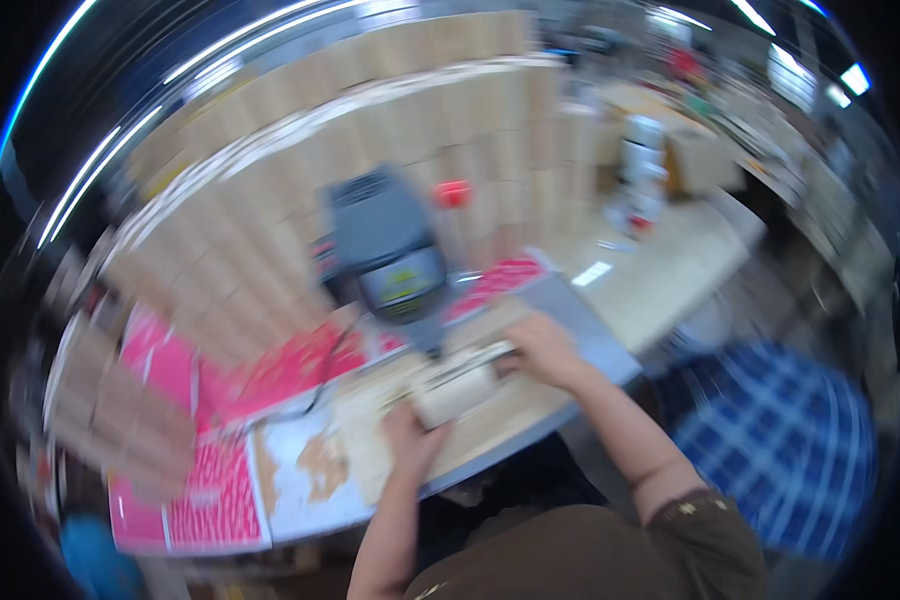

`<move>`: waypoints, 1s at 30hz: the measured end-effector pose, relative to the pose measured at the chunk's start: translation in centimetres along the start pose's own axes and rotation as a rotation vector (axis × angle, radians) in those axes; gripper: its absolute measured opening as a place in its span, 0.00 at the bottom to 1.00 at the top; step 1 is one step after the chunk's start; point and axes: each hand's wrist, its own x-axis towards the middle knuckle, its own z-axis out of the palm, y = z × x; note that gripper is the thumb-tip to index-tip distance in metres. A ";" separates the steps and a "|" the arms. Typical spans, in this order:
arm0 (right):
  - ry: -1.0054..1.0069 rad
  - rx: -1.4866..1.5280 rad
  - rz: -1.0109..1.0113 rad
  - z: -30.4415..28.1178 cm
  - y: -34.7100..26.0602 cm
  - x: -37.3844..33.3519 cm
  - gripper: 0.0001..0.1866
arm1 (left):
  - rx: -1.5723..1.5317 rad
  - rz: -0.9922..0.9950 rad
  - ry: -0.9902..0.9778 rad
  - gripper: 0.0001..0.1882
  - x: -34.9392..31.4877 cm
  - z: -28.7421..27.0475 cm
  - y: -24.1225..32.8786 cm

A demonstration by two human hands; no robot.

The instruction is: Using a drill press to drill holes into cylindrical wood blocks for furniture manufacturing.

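Observation:
A pale block-shaped piece, looking like wood, with a dark line along its upper edge, is held between my two hands over a light board on the bench. My left hand is closed on its left end, with the thumb against the near side. At the opposite end, my right hand grips it with bent fingers. Directly beyond the piece stands a grey-blue bench machine, its dark narrow tip pointing down close to the piece's far edge. Motion blur hides whether tip and piece touch.
Tall stacks of light wooden pieces wall off the far side, with a shorter stack at left. Pink printed sheets cover part of the bench. A glossy table with a white-and-red container and blue plaid cloth are at right.

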 end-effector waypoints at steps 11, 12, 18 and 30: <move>-0.096 -0.014 -0.002 -1.9 0.4 -4.8 0.17 | -0.459 -0.270 0.143 0.16 -8.4 -13.4 -3.9; -0.113 0.046 -0.025 -1.6 -0.1 -4.6 0.16 | -0.502 -0.332 0.165 0.18 -8.7 -14.7 -4.7; -0.012 0.195 -0.131 -0.8 -0.3 -4.9 0.16 | -0.640 -0.622 0.119 0.23 -4.7 -11.4 -0.6; -0.098 0.131 -0.004 -2.0 -2.7 -4.3 0.17 | -0.629 -0.818 0.116 0.20 -4.3 -8.8 0.6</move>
